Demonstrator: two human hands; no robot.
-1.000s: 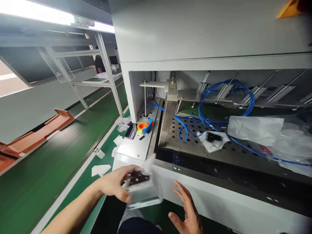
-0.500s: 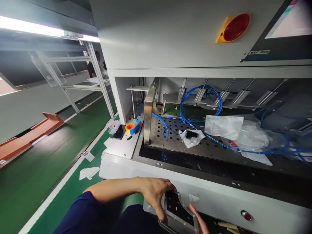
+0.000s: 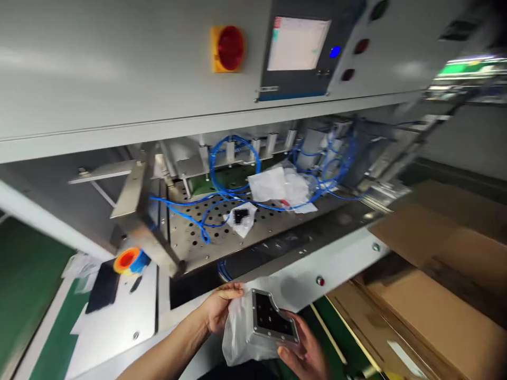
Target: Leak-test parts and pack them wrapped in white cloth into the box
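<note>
Low in the picture, my two hands hold a grey metal-framed part with a black face [image 3: 273, 318] that sits in a clear plastic bag [image 3: 240, 335]. My left hand [image 3: 221, 310] pinches the bag's upper left edge with its fingers closed. My right hand [image 3: 307, 351] cups the part from below and from the right, fingers curled round it. Both are in front of the white lower panel [image 3: 336, 264] of a grey machine.
The machine's open bay has a perforated steel plate [image 3: 206, 227], blue hoses [image 3: 233, 169], loose plastic bags [image 3: 283, 186] and a bagged black part [image 3: 240, 217]. Open cardboard boxes [image 3: 439, 285] stand at right. An orange-blue tape roll [image 3: 130, 259] and dark phone [image 3: 103, 287] lie left.
The view has swung right, off the green conveyor and onto the machine's panel and the boxes. The bagged part has come up from the lower edge, and both hands now hold it.
</note>
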